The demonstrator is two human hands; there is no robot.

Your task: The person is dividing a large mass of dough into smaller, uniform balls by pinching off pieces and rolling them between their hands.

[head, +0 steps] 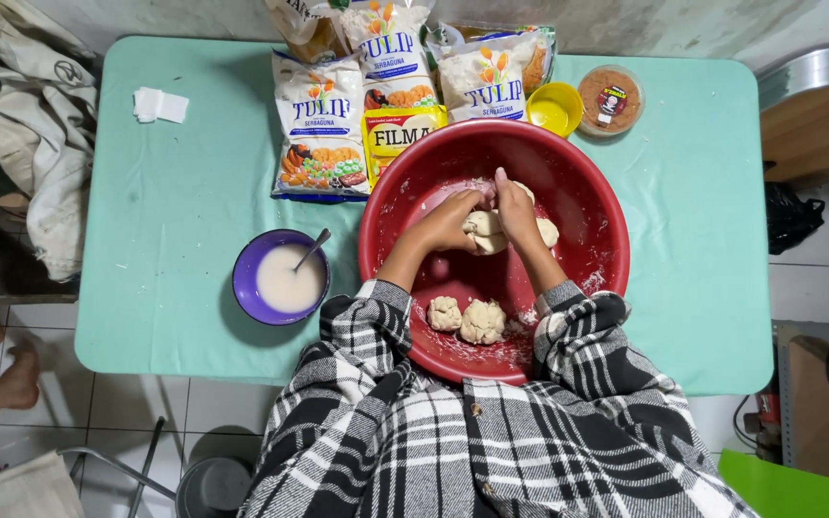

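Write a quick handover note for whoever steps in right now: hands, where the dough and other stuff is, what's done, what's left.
Left hand and right hand: both pressed on the dough lump in the red basin.
Done: two dough balls sit at the basin's near side.
Left: the lump under the hands is not yet shaped.
Nearby: purple bowl of white liquid with a spoon to the left; flour bags, yellow cup and a lidded tub behind the basin.

dough lump (487, 233): mostly under both hands | top flour bags (390, 29): cut by edge
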